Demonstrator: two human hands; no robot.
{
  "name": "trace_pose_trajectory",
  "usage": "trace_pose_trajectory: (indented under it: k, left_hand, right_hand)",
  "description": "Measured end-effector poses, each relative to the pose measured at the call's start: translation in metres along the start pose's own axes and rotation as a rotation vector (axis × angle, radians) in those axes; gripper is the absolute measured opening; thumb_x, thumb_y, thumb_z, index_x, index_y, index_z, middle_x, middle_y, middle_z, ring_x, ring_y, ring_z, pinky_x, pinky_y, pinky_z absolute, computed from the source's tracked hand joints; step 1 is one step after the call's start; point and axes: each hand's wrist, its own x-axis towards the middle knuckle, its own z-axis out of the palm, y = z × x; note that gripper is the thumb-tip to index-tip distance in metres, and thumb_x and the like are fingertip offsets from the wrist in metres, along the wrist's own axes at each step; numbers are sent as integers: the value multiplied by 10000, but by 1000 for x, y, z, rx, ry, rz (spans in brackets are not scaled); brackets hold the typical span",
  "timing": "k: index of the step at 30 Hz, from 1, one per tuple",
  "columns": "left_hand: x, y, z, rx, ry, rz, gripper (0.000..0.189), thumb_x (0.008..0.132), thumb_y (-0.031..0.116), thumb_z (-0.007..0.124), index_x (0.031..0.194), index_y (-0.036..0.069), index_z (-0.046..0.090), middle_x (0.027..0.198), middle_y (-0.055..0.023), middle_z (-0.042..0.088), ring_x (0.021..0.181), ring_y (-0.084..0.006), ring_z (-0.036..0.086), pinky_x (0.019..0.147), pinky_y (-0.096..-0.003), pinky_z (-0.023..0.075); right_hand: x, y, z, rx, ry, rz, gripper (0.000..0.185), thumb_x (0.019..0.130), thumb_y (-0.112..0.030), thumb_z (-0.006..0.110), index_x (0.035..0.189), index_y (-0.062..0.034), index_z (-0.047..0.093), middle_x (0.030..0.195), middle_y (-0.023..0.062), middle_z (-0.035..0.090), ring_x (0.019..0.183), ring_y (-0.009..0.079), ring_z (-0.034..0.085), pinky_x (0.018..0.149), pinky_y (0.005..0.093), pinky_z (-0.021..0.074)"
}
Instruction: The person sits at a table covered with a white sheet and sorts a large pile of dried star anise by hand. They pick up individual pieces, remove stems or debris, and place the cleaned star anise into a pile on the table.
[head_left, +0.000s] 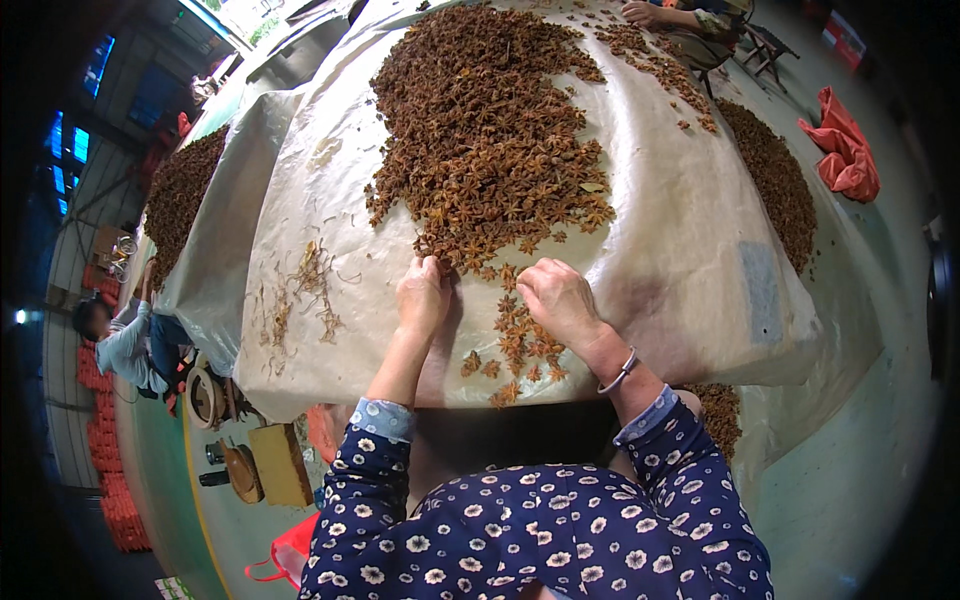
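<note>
A large heap of dried star anise (487, 135) covers the middle of a table draped in a pale plastic sheet (660, 225). At the heap's near left edge is my left hand (424, 289), fingers bent together against the pods; its fingertips are partly hidden. My right hand (556, 296), with a bracelet at the wrist, is curled just right of a narrow trail of star anise (517, 337) that runs towards the near edge. Whether it holds a pod cannot be seen. Thin stems and bits of debris (311, 277) lie on the sheet to the left.
Another person's hand (640, 13) is at the far right by scattered pods. A person (131, 341) sits at the left near another star anise heap (180, 202). More star anise (772, 180) lies beyond the sheet's right side, near a red sack (844, 154). A yellow box (280, 465) stands on the floor.
</note>
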Motion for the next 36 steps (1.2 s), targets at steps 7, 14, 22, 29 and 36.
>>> trace_pose_trajectory:
  k: [7, 14, 22, 29, 36]
  left_hand:
    - [-23, 7, -23, -584, -23, 52, 180, 734, -18, 669, 894, 63, 657, 856, -87, 625, 782, -236, 615, 684, -310, 496]
    - [-28, -3, -32, -407, 24, -169, 143, 834, 42, 644, 972, 58, 677, 912, -84, 648, 695, -163, 630, 664, -273, 515]
    - [-10, 25, -20, -122, -42, 149, 120, 773, 107, 628, 860, 131, 708, 896, -65, 611, 911, -254, 575, 807, -371, 427]
    - [-9, 22, -20, 42, -112, 204, 85, 784, 161, 643, 852, 114, 665, 832, -64, 601, 836, -263, 600, 754, -386, 463]
    - [-3, 11, -19, -338, -264, -74, 121, 791, 174, 674, 814, 57, 657, 768, -92, 625, 700, -221, 620, 638, -356, 495]
  right_hand:
    - [-3, -4, -7, 34, 30, -31, 80, 822, -138, 620, 785, -73, 646, 784, 78, 614, 790, 244, 601, 715, 357, 493]
    - [-7, -6, -10, 67, -14, -24, 50, 791, -91, 646, 798, -41, 644, 801, 109, 620, 801, 294, 606, 730, 385, 498]
    - [-4, -10, -5, 66, 5, -36, 61, 792, -102, 651, 801, -42, 648, 810, 116, 625, 792, 298, 617, 717, 388, 507]
    - [-5, -14, -5, 114, -18, 15, 80, 820, -137, 634, 803, -61, 654, 824, 111, 634, 754, 300, 630, 678, 388, 513]
    - [-3, -14, 1, 212, -34, 70, 121, 842, -222, 613, 851, -113, 663, 854, 68, 648, 760, 281, 635, 666, 381, 511]
